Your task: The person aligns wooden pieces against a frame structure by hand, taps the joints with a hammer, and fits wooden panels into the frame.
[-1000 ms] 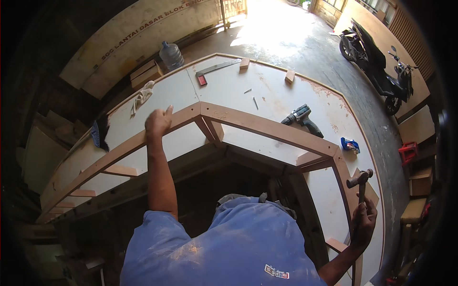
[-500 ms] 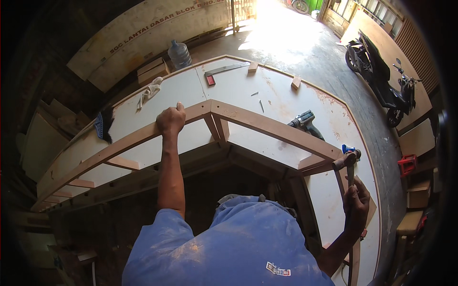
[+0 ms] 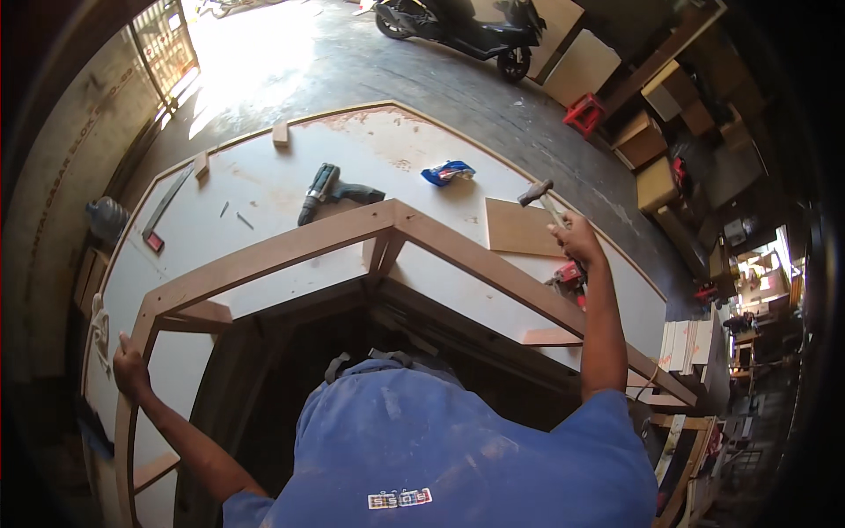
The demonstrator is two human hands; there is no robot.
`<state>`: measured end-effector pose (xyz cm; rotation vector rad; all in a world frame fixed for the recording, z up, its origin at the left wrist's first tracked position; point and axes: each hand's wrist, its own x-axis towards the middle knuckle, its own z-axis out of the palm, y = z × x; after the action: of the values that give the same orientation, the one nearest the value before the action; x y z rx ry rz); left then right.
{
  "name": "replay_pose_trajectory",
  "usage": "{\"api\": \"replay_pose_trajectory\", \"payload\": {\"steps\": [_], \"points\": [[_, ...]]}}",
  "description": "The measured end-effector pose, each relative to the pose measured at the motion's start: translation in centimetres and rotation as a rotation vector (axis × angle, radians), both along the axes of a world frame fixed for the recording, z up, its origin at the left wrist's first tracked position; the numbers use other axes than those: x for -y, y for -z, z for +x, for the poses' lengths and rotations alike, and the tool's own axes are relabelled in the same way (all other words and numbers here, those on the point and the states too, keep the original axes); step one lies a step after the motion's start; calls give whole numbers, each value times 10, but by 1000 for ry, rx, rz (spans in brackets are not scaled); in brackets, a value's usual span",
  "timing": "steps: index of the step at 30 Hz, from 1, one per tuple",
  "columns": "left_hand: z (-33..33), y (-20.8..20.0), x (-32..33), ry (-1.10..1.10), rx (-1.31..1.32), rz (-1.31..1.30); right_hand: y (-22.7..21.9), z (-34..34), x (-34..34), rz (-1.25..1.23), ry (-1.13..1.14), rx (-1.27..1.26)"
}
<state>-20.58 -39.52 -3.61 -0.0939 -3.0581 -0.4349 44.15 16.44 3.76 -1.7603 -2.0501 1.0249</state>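
My right hand (image 3: 576,239) is closed around the handle of a hammer (image 3: 535,193), its head raised toward the far side. It is above the right part of a white-topped panel (image 3: 414,136), near a loose plywood piece (image 3: 519,231). At the left, my left hand (image 3: 132,374) grips the rail of an angled wooden frame (image 3: 273,255), just nearer to me than its left corner. The frame's middle corner, with dark holes in its top face, lies between my hands.
On the panel lie a cordless drill (image 3: 330,189), a blue packet (image 3: 447,172), a carpenter's square (image 3: 167,211), small wood blocks (image 3: 280,135) and a red power tool (image 3: 570,280). Beyond are a motorcycle (image 3: 466,31), a red stool (image 3: 583,114) and stacked boards (image 3: 691,348).
The view has turned to the right. My right hand has carried the hammer away from the frame's corner, out over the panel. My left hand stays on the rail.
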Motion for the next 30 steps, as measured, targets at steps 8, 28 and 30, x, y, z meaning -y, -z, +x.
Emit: {"api": "replay_pose_trajectory", "payload": {"steps": [8, 28, 30], "points": [[4, 52, -5, 132, -433, -45, 146, 64, -51, -544, -256, 17], [457, 277, 26, -277, 1093, 76, 233, 57, -221, 160, -784, 670], [498, 281, 37, -410, 1206, 101, 232, 56, -223, 130, -784, 784]]}}
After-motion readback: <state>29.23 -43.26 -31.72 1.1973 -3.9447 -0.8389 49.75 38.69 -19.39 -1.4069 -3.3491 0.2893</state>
